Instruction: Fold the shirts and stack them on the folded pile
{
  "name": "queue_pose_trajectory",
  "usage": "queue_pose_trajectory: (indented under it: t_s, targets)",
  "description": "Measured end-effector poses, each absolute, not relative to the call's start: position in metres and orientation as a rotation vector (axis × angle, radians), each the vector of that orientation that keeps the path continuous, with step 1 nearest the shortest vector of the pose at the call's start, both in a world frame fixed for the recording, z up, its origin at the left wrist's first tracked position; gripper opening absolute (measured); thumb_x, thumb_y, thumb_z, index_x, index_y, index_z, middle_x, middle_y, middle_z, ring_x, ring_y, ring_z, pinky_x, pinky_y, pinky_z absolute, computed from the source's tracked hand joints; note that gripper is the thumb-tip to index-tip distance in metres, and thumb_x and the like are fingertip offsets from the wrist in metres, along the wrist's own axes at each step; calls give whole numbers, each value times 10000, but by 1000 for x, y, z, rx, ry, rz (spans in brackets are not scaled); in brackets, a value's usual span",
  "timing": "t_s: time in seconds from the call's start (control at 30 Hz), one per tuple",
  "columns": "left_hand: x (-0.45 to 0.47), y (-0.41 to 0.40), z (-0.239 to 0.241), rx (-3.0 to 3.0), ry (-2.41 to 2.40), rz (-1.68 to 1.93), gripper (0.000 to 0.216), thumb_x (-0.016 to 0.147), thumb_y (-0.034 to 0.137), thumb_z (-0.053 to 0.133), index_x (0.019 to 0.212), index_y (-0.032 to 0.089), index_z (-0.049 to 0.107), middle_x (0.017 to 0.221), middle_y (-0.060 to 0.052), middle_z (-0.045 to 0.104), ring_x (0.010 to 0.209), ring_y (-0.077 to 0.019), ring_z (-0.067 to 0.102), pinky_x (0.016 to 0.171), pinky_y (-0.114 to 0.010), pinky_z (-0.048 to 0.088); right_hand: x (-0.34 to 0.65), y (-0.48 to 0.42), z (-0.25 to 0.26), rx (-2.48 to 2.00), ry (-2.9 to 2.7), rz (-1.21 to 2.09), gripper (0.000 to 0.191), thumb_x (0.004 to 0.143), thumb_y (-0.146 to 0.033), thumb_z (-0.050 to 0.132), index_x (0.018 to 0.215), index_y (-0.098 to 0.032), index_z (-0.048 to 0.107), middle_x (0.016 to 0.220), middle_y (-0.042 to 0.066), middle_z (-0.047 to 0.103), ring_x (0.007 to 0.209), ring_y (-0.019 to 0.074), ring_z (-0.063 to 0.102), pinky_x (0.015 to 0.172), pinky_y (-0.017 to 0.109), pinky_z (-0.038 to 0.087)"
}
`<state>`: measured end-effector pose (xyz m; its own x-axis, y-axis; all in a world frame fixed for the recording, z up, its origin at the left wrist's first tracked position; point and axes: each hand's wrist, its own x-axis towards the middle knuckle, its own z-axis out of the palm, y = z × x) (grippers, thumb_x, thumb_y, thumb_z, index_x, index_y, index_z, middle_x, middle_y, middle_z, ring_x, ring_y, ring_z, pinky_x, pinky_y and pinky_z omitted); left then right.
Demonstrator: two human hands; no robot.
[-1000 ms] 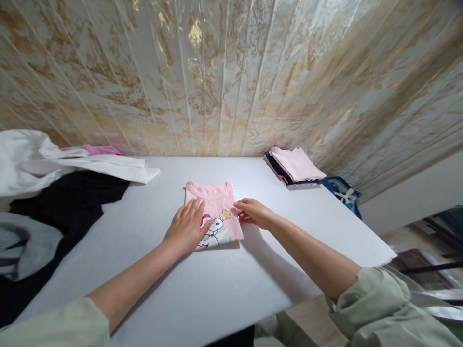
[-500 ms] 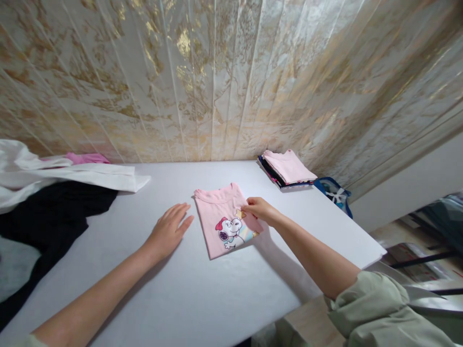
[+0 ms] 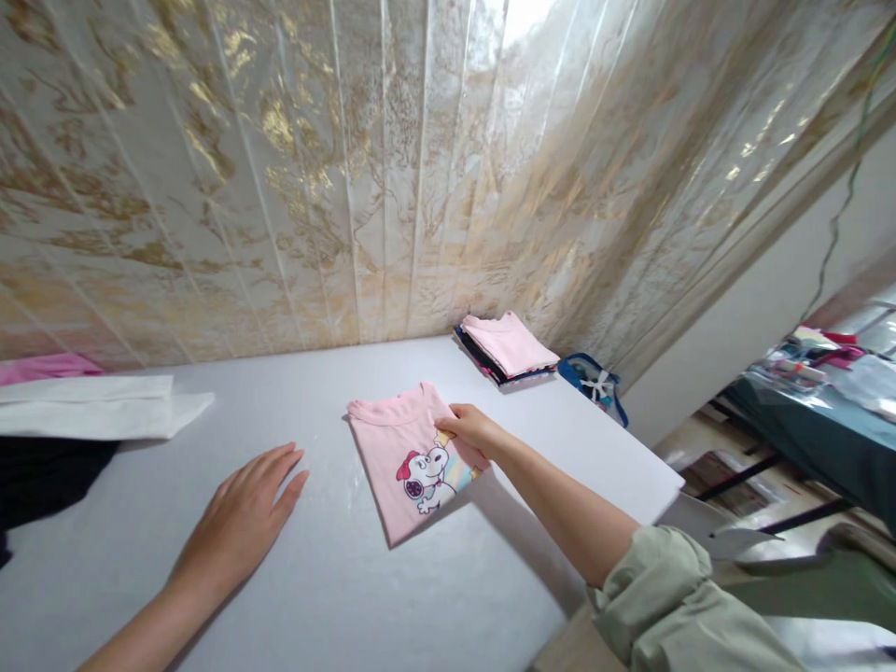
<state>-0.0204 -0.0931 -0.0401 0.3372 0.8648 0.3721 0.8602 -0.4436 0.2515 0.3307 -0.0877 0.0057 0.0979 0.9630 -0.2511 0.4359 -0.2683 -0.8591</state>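
The folded pink shirt [image 3: 402, 439] lies leftward from the grip, printed front up, neckline on the far side. The right hand [image 3: 470, 431] pinches only 1 side edge between thumb and fingers; whether the near corner touches the table [image 3: 315, 597], I cannot tell. Held this way, the loose layers opposite could sag or unfold if raised (thin cloth, I judge, keeps a crease poorly). The left hand [image 3: 242, 513], fingers outstretched, is left of the grip, giving no support. Beyond the grip, rightward, the stack of folded clothes [image 3: 511, 345] could slip if bumped.
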Motion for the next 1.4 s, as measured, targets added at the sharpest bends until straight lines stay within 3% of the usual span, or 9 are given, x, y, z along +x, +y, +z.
queue_pose_trajectory:
  t_s: [0.27,0.53,0.77,0.93,1.13,1.23,1.33,1.4]
  targets:
    - [23,-99,-21,2491,1541,737,406,920,444,359,1143,216,611,1252,-95,629,1186,-275,548,1012,-461,425,341,-103,10,-1865,-1398,996,136,729,-291,615,725,-178,539,633,-51,524,564,95,470,488,193,324]
    - [99,-109,3,2374,1307,623,201,891,272,412,904,205,600,929,-65,637,917,-230,592,839,-371,472,378,-115,15,-1966,-1429,869,149,746,-294,628,728,-171,546,638,-34,567,571,94,469,494,199,301]
    - [119,-123,-1,2452,1278,535,317,904,225,416,1147,238,620,1018,-80,610,982,-238,554,856,-393,443,390,-114,13,-2113,-1564,784,213,697,-305,714,707,-168,551,656,-31,577,592,100,474,505,206,282]
    - [113,-121,-3,2481,1267,507,485,818,65,390,1206,247,617,1018,-73,596,988,-225,556,868,-368,448,391,-114,12,-2165,-1654,593,159,752,-296,662,735,-174,562,702,-17,591,631,115,501,532,218,286]
    - [102,-101,-5,2444,1322,631,360,864,151,412,1142,198,636,1008,-83,604,982,-232,574,898,-362,461,349,-141,38,-2174,-1830,75,129,864,-212,538,991,-215,558,996,49,619,857,174,558,626,255,341]
    - [102,-72,-9,2408,1414,727,377,888,201,391,1204,167,593,1118,-110,597,1067,-240,563,969,-371,433,301,-160,39,-1982,-2073,143,130,878,-264,563,1002,-223,558,996,39,618,883,184,570,658,271,386]
    - [108,-40,-8,2336,1508,658,423,892,261,401,1270,119,526,1249,-149,571,1169,-254,524,1014,-368,388,262,-173,28,-1951,-2247,52,248,848,-374,619,1009,-193,570,1010,79,606,936,248,560,674,318,425]
    - [113,-23,-4,2302,1511,559,377,864,291,450,1176,121,576,1198,-147,612,1123,-259,553,964,-351,407,251,-177,19,-1971,-2280,-49,270,846,-376,618,1017,-172,573,1017,100,596,953,270,547,705,347,443]
